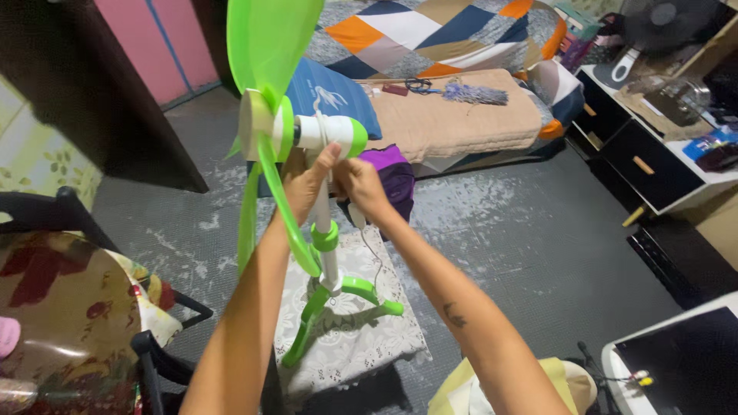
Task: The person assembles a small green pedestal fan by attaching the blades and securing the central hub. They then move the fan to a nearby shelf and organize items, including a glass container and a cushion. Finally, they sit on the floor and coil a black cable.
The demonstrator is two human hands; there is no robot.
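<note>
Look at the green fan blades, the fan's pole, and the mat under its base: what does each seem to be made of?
Fan blades: probably plastic, translucent and glossy, since light glows through them.
Pole: looks like smooth white plastic, though painted metal is possible.
Mat: seemingly fabric, matte, with a lacy woven pattern.

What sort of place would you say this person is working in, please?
Most likely a bedroom in a home: a low bed with a patchwork quilt lies at the back, a dresser stands to the right, and both hands, left hand and right hand, grip a green and white pedestal fan.
</note>
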